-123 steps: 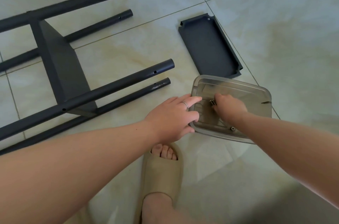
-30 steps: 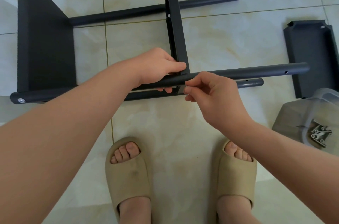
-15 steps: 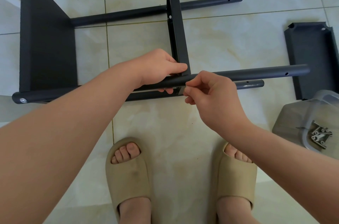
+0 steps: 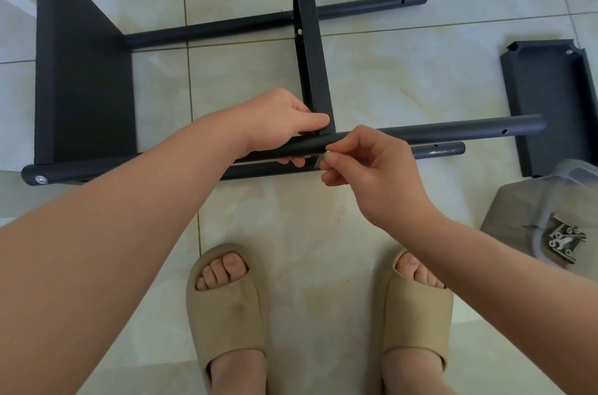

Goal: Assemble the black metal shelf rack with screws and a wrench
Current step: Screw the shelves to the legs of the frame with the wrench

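The black rack (image 4: 84, 71) lies on its side on the tiled floor across the upper half of the frame. At centre, the left hand (image 4: 275, 126) curls its fingers round the front pole (image 4: 453, 132), where the middle shelf (image 4: 310, 54) meets it. Just right of it, the right hand (image 4: 378, 174) pinches a small silver screw (image 4: 326, 154) at that pole. A loose shelf panel (image 4: 550, 96) lies at the right edge, and below it stands a clear box (image 4: 517, 210) holding spare screws (image 4: 564, 237).

Bare forearms. Left hand (image 4: 278, 122), right hand (image 4: 372, 168) bare. Beige foam slides on both feet: left sandal (image 4: 229, 307), right sandal (image 4: 417, 313), wide single strap, open toes.
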### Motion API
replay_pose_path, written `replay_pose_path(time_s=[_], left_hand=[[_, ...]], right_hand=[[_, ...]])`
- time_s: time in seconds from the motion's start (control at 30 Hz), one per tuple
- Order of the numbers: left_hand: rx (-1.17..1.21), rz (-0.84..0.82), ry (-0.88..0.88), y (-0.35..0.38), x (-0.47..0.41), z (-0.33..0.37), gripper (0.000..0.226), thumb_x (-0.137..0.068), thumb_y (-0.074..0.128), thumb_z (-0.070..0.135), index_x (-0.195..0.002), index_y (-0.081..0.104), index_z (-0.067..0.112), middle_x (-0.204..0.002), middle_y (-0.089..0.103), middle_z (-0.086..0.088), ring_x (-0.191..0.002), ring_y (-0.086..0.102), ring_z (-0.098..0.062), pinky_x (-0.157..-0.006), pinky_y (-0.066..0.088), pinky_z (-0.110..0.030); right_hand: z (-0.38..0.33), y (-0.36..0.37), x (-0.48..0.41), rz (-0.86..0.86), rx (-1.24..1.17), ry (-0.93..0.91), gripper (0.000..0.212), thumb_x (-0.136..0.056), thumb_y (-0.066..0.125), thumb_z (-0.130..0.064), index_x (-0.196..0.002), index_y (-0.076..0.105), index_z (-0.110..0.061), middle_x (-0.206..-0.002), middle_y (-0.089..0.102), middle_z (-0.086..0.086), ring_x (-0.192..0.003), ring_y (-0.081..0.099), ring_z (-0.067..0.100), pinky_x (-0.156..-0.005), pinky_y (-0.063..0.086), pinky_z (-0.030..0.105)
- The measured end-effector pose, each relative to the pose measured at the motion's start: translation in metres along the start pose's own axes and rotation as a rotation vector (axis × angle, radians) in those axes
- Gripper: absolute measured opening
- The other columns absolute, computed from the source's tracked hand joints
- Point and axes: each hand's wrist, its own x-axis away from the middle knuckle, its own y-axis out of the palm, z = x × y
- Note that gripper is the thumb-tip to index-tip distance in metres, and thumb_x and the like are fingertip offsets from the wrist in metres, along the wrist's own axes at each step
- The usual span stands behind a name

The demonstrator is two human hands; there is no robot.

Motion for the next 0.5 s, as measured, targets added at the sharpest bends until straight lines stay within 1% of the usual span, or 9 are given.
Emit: replay_pose_path(time_s=[0.1,0.17,0.23,0.33,0.37,0.43,0.5], left_hand=[[-0.013,0.003,0.002,0.000,0.000,-0.001,0.037,-0.099,0.055,0.043,-0.087,0.072,0.012,-0.065,0.073,-0.010,-0.053,0.068,-0.015,-0.051,0.052,-0.020],[-0.010,0.003,0.004,0.001,-0.001,-0.001,0.037,-0.099,0.055,0.043,-0.088,0.072,0.011,-0.067,0.073,-0.011,-0.059,0.070,-0.017,-0.054,0.053,-0.022],[-0.003,0.002,0.007,0.001,-0.002,-0.002,0.037,-0.099,0.056,0.043,-0.088,0.072,0.011,-0.070,0.074,-0.012,-0.065,0.073,-0.021,-0.056,0.054,-0.024],[0.011,0.002,0.012,0.000,-0.002,-0.003,0.036,-0.099,0.057,0.041,-0.086,0.072,0.012,-0.072,0.074,-0.012,-0.065,0.073,-0.021,-0.054,0.053,-0.024],[0.021,0.001,0.014,0.001,-0.003,-0.004,0.035,-0.099,0.057,0.040,-0.085,0.072,0.012,-0.072,0.074,-0.011,-0.065,0.073,-0.021,-0.053,0.052,-0.024],[0.038,0.001,0.015,0.001,-0.003,-0.004,0.033,-0.098,0.058,0.039,-0.083,0.072,0.013,-0.073,0.074,-0.009,-0.066,0.074,-0.022,-0.051,0.052,-0.024],[0.044,0.002,0.017,0.001,-0.003,-0.004,0.032,-0.098,0.059,0.039,-0.083,0.071,0.013,-0.074,0.075,-0.007,-0.066,0.074,-0.022,-0.051,0.053,-0.024]], right_hand=[[0.002,0.000,0.000,0.006,-0.089,0.016,0.019,-0.095,0.061,0.006,-0.083,0.065,-0.009,-0.069,0.071,0.001,-0.063,0.068,0.015,-0.067,0.058,0.024],[0.003,0.001,0.001,0.020,-0.056,0.013,0.020,-0.095,0.061,0.005,-0.083,0.065,-0.011,-0.071,0.072,0.002,-0.063,0.069,0.014,-0.068,0.058,0.023],[0.001,0.002,0.000,0.037,0.022,0.008,0.023,-0.095,0.062,0.002,-0.080,0.065,-0.016,-0.074,0.073,0.002,-0.063,0.069,0.013,-0.068,0.059,0.024],[-0.003,0.003,-0.003,0.043,0.167,0.000,0.022,-0.095,0.062,-0.004,-0.079,0.064,-0.019,-0.074,0.073,-0.003,-0.064,0.070,0.010,-0.072,0.062,0.036],[-0.005,0.002,-0.004,0.039,0.231,-0.007,0.021,-0.095,0.063,-0.006,-0.079,0.064,-0.020,-0.073,0.072,-0.005,-0.063,0.071,0.008,-0.072,0.062,0.039],[-0.011,0.000,-0.007,0.031,0.340,-0.011,0.021,-0.094,0.064,-0.009,-0.078,0.065,-0.023,-0.069,0.072,-0.005,-0.062,0.070,0.005,-0.067,0.062,0.040],[-0.017,-0.003,-0.012,0.015,0.442,-0.011,0.019,-0.092,0.066,-0.011,-0.077,0.064,-0.023,-0.070,0.071,-0.003,-0.062,0.070,0.007,-0.065,0.061,0.041]])
